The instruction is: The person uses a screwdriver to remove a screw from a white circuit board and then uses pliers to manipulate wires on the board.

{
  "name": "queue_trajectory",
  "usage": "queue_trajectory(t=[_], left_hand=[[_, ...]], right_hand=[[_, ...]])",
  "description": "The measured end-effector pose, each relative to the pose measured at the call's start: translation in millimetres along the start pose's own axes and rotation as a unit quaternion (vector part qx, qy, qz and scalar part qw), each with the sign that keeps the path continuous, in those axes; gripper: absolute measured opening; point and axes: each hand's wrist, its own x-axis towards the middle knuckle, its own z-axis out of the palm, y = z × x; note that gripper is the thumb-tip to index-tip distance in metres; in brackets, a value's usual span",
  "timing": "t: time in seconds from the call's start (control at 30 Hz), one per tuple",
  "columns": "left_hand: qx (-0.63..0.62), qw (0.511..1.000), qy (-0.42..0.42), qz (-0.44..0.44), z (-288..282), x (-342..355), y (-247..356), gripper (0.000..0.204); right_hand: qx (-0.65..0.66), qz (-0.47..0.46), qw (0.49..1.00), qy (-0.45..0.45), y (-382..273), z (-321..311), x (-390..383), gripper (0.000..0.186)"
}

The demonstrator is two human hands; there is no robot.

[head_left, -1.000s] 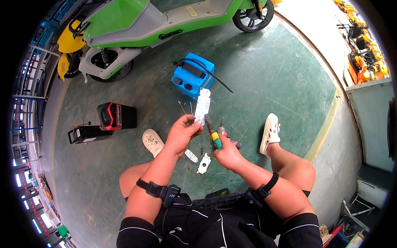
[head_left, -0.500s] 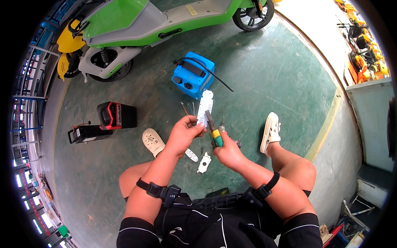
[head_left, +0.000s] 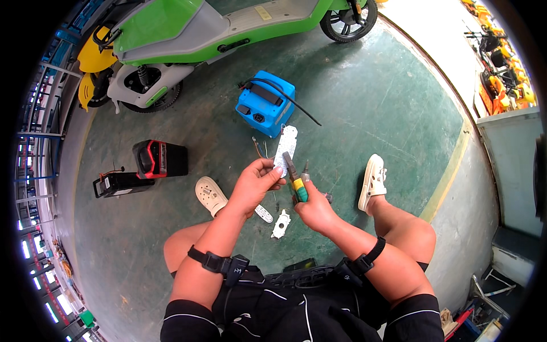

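My left hand [head_left: 259, 182] pinches the lower end of a long white board [head_left: 285, 145] dotted with small markings, held upright above the floor. My right hand [head_left: 310, 205] is closed on a tool with a yellow-green grip [head_left: 299, 188], likely pliers; its dark metal head lies against the board's lower right. Behind that hand, a partly hidden tool [head_left: 325, 197] with red parts and a metal tip rests on the floor. Below my hands lie a white bracket [head_left: 281, 224] with a round hole and a small white strip [head_left: 264, 213]. Thin wires [head_left: 260, 149] show beside the board.
A blue battery box [head_left: 265, 97] with a black cable sits ahead. Two black boxes [head_left: 175, 159] [head_left: 128, 185], one red-trimmed, are at left. A green scooter [head_left: 239, 34] stands behind. My cream clogs [head_left: 209, 195] [head_left: 371, 179] flank the work. A cabinet [head_left: 507, 171] is at right.
Both hands have shifted slightly rightward. The board has moved a little right and down, and the tool's head now lies over it. Both hands keep their grips.
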Motion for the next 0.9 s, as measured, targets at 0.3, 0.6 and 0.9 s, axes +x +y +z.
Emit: queue_trajectory(t=[0.3, 0.6, 0.9], left_hand=[[0.004, 1.000, 0.003, 0.009, -0.2, 2.9, -0.6, 0.033], [0.015, 1.000, -0.004, 0.006, -1.3, 0.4, 0.5, 0.031], [-0.051, 0.998, -0.027, -0.001, -6.0, 0.7, -2.4, 0.029]], right_hand=[[-0.013, -0.010, 1.000, 0.004, 1.9, 1.0, -0.2, 0.038], [-0.065, -0.058, 0.996, 0.026, -7.9, -0.7, -5.5, 0.051], [-0.207, -0.180, 0.951, 0.144, -8.7, -2.1, -8.6, 0.056]])
